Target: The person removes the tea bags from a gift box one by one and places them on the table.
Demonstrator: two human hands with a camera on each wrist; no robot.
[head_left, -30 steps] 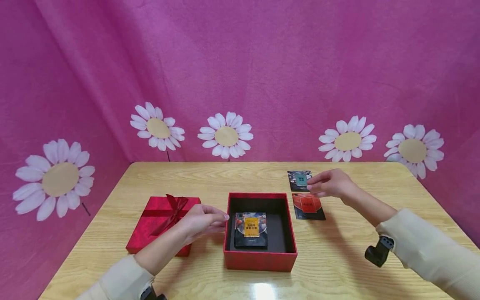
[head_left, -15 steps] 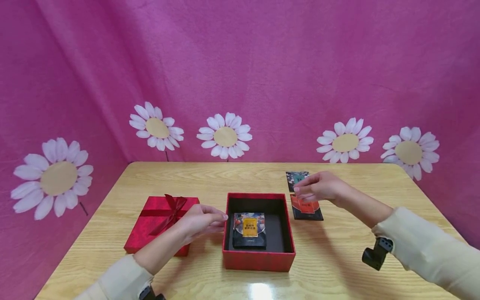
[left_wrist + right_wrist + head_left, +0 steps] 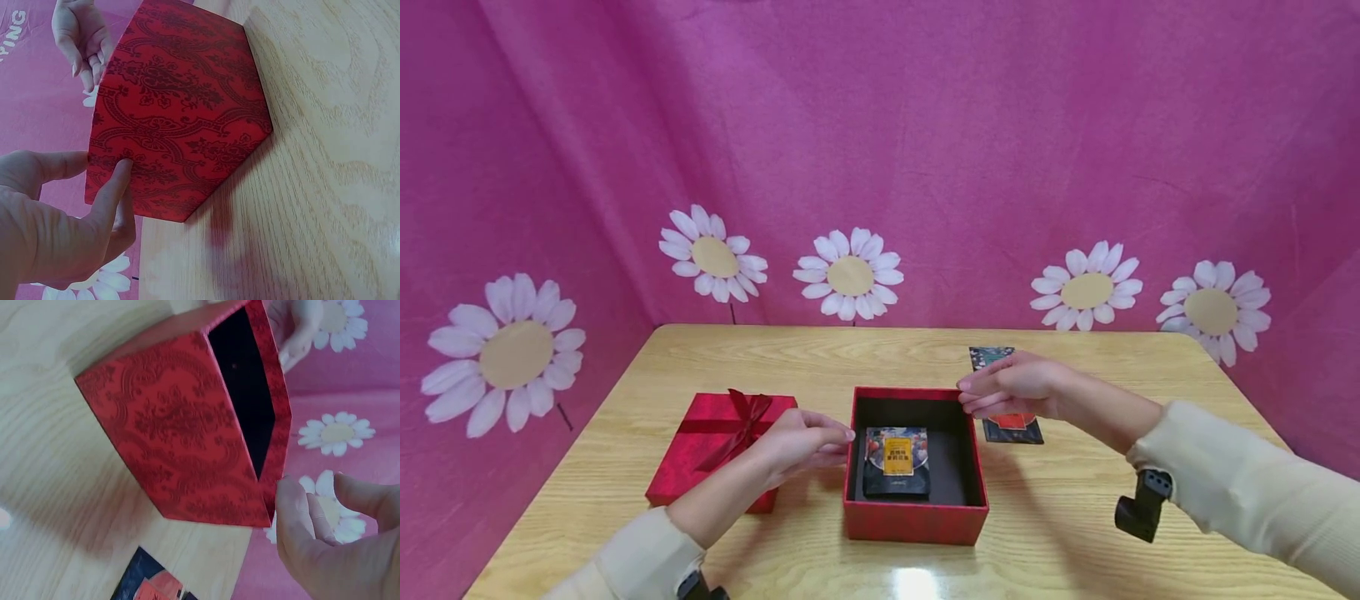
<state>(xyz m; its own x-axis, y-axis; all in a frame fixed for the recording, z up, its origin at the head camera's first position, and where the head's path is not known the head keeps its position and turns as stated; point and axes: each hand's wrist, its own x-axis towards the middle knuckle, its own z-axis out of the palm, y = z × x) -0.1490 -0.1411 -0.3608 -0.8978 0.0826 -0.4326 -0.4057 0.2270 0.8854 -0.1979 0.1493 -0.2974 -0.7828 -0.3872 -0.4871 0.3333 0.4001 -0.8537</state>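
Observation:
A red patterned gift box [image 3: 913,525] stands uncovered on the table, its dark interior facing up. Inside lies a sachet with an orange label [image 3: 897,458], toward the left. My left hand [image 3: 801,446] pinches the box's left wall at the rim; in the left wrist view its fingers [image 3: 115,190] lie against the outer side. My right hand [image 3: 1015,385] is at the far right corner of the box, holding nothing. The right wrist view has its thumb [image 3: 362,494] apart from the fingers, whose tips are close to the rim; contact is unclear.
Left of the box lies its red lid [image 3: 700,437] with a dark red ribbon bow. Two more sachets lie to the right: a red-labelled one [image 3: 1015,429] and, farther back, a blue-green one [image 3: 988,356], both partly covered by the right hand. A pink daisy-print cloth [image 3: 880,125] hangs behind.
My right hand has moved left and slightly toward me, from above the two sachets to the box's far right corner. The left hand has kept its hold on the box.

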